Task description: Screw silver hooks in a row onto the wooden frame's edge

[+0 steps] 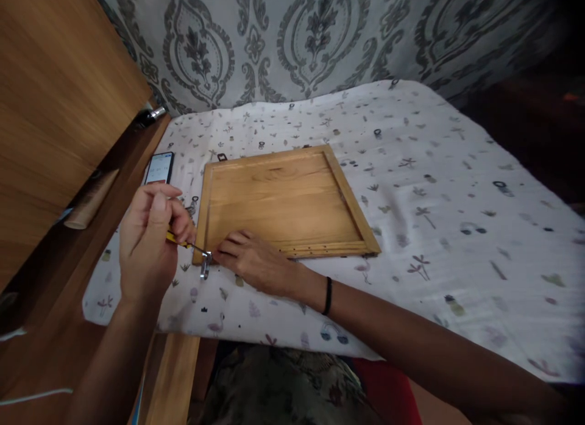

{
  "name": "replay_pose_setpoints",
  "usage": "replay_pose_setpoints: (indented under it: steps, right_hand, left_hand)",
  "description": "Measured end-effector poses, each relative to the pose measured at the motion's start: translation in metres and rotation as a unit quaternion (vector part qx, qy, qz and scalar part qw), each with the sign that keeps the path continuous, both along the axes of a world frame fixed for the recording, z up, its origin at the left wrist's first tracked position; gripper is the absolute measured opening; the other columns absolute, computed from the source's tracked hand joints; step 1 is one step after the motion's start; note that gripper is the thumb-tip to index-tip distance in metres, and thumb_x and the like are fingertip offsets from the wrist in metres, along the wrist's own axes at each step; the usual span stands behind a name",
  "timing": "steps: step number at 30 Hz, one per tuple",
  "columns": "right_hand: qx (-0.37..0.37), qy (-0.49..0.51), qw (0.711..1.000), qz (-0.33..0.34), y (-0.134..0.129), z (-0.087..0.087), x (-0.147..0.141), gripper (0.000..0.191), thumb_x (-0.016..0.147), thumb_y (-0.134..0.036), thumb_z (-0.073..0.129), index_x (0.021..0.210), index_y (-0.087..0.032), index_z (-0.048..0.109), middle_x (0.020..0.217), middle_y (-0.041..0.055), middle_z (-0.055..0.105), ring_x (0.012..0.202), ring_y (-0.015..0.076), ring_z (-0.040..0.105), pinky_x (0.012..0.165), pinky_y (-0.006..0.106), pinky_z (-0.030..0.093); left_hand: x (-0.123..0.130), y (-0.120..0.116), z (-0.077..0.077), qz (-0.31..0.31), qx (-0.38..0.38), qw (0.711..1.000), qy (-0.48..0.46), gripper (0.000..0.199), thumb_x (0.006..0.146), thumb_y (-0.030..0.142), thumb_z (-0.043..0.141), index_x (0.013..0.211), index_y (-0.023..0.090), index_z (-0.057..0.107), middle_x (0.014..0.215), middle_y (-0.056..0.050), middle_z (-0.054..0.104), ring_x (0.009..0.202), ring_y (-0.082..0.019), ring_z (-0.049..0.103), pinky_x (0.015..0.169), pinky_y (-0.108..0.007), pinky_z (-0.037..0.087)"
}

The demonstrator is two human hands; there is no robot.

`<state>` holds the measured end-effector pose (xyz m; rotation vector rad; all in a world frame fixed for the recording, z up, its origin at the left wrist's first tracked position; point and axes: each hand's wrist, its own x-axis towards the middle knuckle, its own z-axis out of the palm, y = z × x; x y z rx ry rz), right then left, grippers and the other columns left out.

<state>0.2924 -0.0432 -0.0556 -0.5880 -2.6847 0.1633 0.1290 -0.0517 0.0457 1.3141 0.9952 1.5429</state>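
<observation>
Thin black band (328,296) on right wrist — bare forearms (397,324) — dark patterned clothing (283,385) below.

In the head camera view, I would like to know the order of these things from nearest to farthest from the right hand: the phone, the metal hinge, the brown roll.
From the right hand:
1. Metal hinge, just left of the fingers, at the panel's near corner.
2. Phone, farther left, beyond the left hand.
3. Brown roll, far left.
</observation>
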Motion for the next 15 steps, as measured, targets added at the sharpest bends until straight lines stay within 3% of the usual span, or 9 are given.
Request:
replay_pose_setpoints:
  steps: [2, 5, 7, 12, 15]
  right_hand:
    - [0.002, -0.004, 1.000, 0.000, 0.000, 0.000, 0.000, 0.024, 0.106, -0.016, 0.050, 0.125, -0.009, 0.064, 0.113, 0.0112, 0.070, 0.105, 0.0276, 0.052, 0.088, 0.043, 0.042]
    - [0.000, -0.002, 1.000, -0.007, -0.001, 0.000, 0.000, 0.023, 0.106, -0.016, 0.051, 0.124, -0.010, 0.064, 0.112, 0.0108, 0.070, 0.104, 0.0266, 0.053, 0.088, 0.042, 0.041]
    - [-0.002, -0.001, 1.000, -0.009, -0.001, 0.001, 0.000, 0.021, 0.105, -0.016, 0.053, 0.123, -0.011, 0.065, 0.113, 0.0103, 0.070, 0.105, 0.0264, 0.053, 0.088, 0.041, 0.041]
    - [0.006, 0.003, 1.000, -0.008, -0.001, 0.002, 0.000, 0.018, 0.105, -0.016, 0.054, 0.118, -0.014, 0.066, 0.117, 0.0102, 0.071, 0.109, 0.0266, 0.053, 0.090, 0.041, 0.042]
    - [0.001, 0.007, 1.000, -0.006, -0.001, 0.003, 0.000, 0.017, 0.104, -0.014, 0.055, 0.117, -0.013, 0.066, 0.117, 0.0103, 0.071, 0.110, 0.0269, 0.053, 0.091, 0.041, 0.042]
  left_hand:
    - [0.007, -0.004, -0.001, 0.051, 0.000, 0.999, -0.017, 0.019, 0.099, 0.033, 0.067, 0.085, 0.021, 0.064, 0.053, 0.006, 0.036, 0.046, -0.009, 0.031, 0.045, -0.025, 0.028]
    - [0.011, -0.005, -0.003, 0.053, 0.012, 0.998, -0.036, 0.025, 0.102, 0.033, 0.062, 0.080, 0.022, 0.063, 0.049, 0.009, 0.023, 0.042, -0.008, 0.016, 0.043, -0.025, 0.016]
    - [0.010, -0.002, -0.004, 0.016, 0.009, 0.999, -0.033, 0.027, 0.102, 0.036, 0.062, 0.080, 0.022, 0.063, 0.047, 0.009, 0.020, 0.040, -0.007, 0.011, 0.041, -0.025, 0.013]
    - [-0.001, 0.008, -0.004, -0.152, -0.032, 0.988, 0.011, 0.023, 0.097, 0.042, 0.070, 0.086, 0.022, 0.067, 0.046, 0.012, 0.018, 0.038, -0.005, 0.008, 0.040, -0.023, 0.012]
    - [-0.002, 0.007, -0.004, -0.151, -0.021, 0.988, 0.005, 0.020, 0.095, 0.038, 0.072, 0.085, 0.021, 0.068, 0.046, 0.012, 0.020, 0.038, -0.005, 0.010, 0.040, -0.023, 0.013]
